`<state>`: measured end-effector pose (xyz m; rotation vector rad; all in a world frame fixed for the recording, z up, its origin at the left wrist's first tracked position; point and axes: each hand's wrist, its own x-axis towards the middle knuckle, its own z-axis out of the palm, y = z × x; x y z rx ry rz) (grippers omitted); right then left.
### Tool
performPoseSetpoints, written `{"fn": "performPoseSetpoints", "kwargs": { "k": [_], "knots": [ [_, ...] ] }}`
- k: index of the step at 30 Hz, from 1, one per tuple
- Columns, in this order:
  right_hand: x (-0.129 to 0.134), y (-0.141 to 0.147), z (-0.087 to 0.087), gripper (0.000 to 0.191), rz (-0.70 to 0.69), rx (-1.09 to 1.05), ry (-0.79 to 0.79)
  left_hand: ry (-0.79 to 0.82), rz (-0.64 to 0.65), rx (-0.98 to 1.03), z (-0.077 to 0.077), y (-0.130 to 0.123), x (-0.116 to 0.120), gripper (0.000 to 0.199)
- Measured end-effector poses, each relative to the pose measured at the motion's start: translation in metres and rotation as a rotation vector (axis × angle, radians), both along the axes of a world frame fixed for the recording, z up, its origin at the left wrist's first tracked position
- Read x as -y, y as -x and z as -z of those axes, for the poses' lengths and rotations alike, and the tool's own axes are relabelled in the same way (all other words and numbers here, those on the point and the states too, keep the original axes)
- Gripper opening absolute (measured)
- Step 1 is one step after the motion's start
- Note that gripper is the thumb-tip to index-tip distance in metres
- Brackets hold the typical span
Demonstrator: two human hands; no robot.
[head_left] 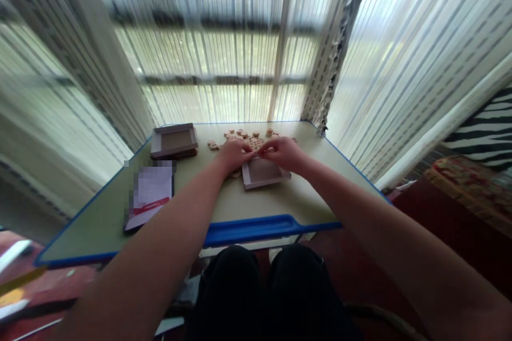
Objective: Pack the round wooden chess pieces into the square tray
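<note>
A shallow cardboard box [266, 172] lies open side up on the table in front of me. My left hand [236, 154] reaches to its far left side, thumb and fingers pinched together. My right hand [282, 152] comes in from the other side, also pinched, and the fingertips of both hands nearly meet at the box's far rim. Whatever is between the fingertips is too small to make out. Just beyond the hands, many small round wooden pieces [256, 143] are spread in a loose pile, partly hidden by my fingers.
At the table's back left stands another shallow cardboard box [175, 141], on top of something brown. Nearer to me lies a dark-edged flat device [154, 192], partly blurred out, with a red strip on it. The table [240, 202] has a blue rim; sheer curtains [224, 53] hang behind.
</note>
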<state>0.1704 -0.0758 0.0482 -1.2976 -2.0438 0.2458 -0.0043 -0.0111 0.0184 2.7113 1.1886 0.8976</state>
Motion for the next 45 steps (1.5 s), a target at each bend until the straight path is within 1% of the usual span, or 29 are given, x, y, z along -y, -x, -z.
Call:
{"fn": "performPoseSetpoints", "kwargs": {
  "k": [2, 4, 6, 9, 12, 14, 16, 20, 24, 28, 33, 39, 45],
  "knots": [
    [0.014, -0.003, 0.008, 0.014, 0.025, 0.024, -0.152, -0.039, -0.021, 0.070, 0.001, 0.001, 0.001, 0.023],
    [0.019, -0.007, 0.012, 0.017, 0.077, 0.019, -0.205, -0.031, -0.027, 0.112, 0.001, 0.001, 0.004, 0.021],
    [0.017, -0.010, 0.013, 0.018, 0.066, -0.001, -0.200, -0.010, -0.008, 0.101, 0.000, 0.001, 0.007, 0.019],
    [0.010, -0.009, 0.016, 0.017, 0.041, 0.001, -0.151, -0.012, -0.005, 0.097, -0.002, 0.000, 0.009, 0.020],
    [0.007, -0.006, 0.023, 0.015, 0.032, 0.072, -0.081, 0.008, 0.002, 0.071, -0.003, 0.000, 0.009, 0.021],
    [0.008, -0.006, 0.025, 0.014, 0.008, 0.137, -0.072, 0.023, 0.021, 0.058, -0.003, 0.000, 0.008, 0.021],
    [0.011, -0.008, 0.023, 0.012, -0.023, 0.192, -0.098, 0.036, 0.051, 0.060, -0.003, 0.000, 0.007, 0.021],
    [0.017, -0.011, 0.012, 0.017, -0.086, 0.249, -0.138, 0.075, 0.115, 0.066, -0.001, -0.001, 0.006, 0.020],
    [0.020, -0.016, 0.008, 0.018, -0.128, 0.336, -0.086, 0.098, 0.132, 0.064, 0.000, -0.002, 0.006, 0.020],
    [0.017, -0.021, 0.012, 0.017, -0.086, 0.350, -0.057, 0.107, 0.153, 0.058, 0.000, -0.003, 0.006, 0.021],
    [0.013, -0.023, 0.015, 0.013, 0.019, 0.373, -0.062, 0.098, 0.125, 0.046, 0.001, -0.003, 0.008, 0.022],
    [0.011, -0.024, 0.019, 0.020, 0.126, 0.388, -0.077, 0.093, 0.116, 0.036, 0.000, -0.004, 0.008, 0.022],
    [0.010, -0.025, 0.021, 0.017, 0.167, 0.397, -0.039, 0.118, 0.116, 0.036, -0.001, -0.003, 0.009, 0.022]
  ]
}}
